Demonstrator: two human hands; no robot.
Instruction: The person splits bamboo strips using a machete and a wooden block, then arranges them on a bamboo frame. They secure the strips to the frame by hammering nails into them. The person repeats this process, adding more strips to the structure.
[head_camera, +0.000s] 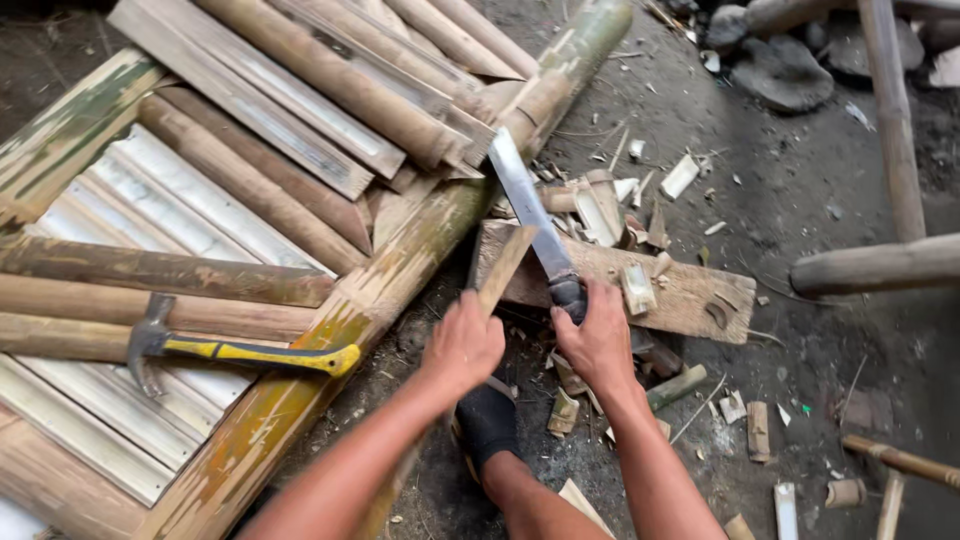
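Observation:
My left hand (462, 345) grips a narrow bamboo strip (505, 266) that slants up onto a flat wooden board (690, 290). My right hand (598, 335) is closed around the dark handle of a long-bladed machete (528, 208), whose blade points up and left, lying beside the strip's upper end. My foot in a black sock (487, 422) rests on the ground just below both hands.
Split bamboo halves (250, 160) are stacked at the left across a long green-yellow bamboo pole (400, 270). A claw hammer with a yellow handle (240, 351) lies on them. Bamboo chips (640, 200) litter the dark ground. Poles (880, 262) and stones (780, 70) are at the right.

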